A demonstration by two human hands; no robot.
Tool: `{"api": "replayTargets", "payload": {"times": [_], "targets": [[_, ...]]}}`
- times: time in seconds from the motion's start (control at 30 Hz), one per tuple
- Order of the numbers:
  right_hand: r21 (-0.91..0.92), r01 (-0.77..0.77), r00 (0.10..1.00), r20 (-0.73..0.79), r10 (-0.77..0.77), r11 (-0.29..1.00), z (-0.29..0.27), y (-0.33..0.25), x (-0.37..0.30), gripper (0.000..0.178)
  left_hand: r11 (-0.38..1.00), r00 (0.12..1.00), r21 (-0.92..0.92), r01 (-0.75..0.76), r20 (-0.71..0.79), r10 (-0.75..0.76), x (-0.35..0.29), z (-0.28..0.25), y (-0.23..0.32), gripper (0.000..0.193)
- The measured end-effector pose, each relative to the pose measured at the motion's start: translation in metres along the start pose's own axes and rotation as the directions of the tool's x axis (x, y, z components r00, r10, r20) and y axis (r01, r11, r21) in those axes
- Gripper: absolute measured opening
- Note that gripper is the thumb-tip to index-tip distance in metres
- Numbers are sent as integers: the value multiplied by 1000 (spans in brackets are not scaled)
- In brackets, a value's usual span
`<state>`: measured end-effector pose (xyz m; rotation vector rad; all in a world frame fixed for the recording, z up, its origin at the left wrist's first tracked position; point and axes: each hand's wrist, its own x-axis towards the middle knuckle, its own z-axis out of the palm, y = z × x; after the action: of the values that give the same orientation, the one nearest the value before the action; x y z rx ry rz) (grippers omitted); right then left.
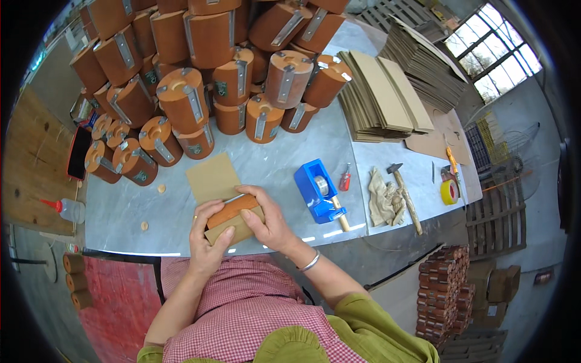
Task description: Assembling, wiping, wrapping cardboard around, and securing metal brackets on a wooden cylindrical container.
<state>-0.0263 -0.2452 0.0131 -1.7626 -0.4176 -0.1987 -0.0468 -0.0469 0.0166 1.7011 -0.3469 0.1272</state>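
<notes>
Close to the table's front edge, I hold an orange-brown block (231, 210) between both hands, with a tan sheet (241, 232) folded along its near side. My left hand (206, 237) grips the left end, its thumb pressing the tan sheet. My right hand (266, 222) is wrapped round the right end, thumb on top. A thin light edge shows along the block's far side; its underside is hidden. Just beyond my fingers a flat tan sheet (213, 176) lies on the table.
Brown cylinders with metal strips (184, 101) are piled across the back. To the right are a blue tape dispenser (315, 192), red screwdriver (345, 177), crumpled glove (386, 198), hammer (408, 202), yellow tape roll (449, 192) and stacked cardboard (381, 97). A red-tipped bottle (71, 210) stands left.
</notes>
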Motion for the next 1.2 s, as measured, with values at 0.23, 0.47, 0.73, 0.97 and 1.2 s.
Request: {"api": "replayTargets", "payload": {"times": [0.23, 0.47, 0.73, 0.97, 1.2], "targets": [[111, -128, 992, 6, 128, 986, 16, -5, -6, 45, 992, 955, -105, 74, -279, -101, -12, 25, 3, 38], [167, -85, 996, 0, 86, 982, 12, -6, 2, 35, 998, 943, 23, 61, -329, -51, -5, 25, 4, 29], [75, -59, 998, -4, 59, 995, 22, -20, -12, 32, 997, 951, 35, 70, -305, -56, -26, 11, 12, 26], [-499, 291, 955, 97, -282, 816, 14, -60, -14, 45, 976, 922, 40, 214, -340, -188, -21, 6, 21, 23], [-603, 466, 884, 354, -307, 647, 23, -57, -2, 73, 942, 895, 83, 326, -348, -279, -9, -2, 16, 31]]}}
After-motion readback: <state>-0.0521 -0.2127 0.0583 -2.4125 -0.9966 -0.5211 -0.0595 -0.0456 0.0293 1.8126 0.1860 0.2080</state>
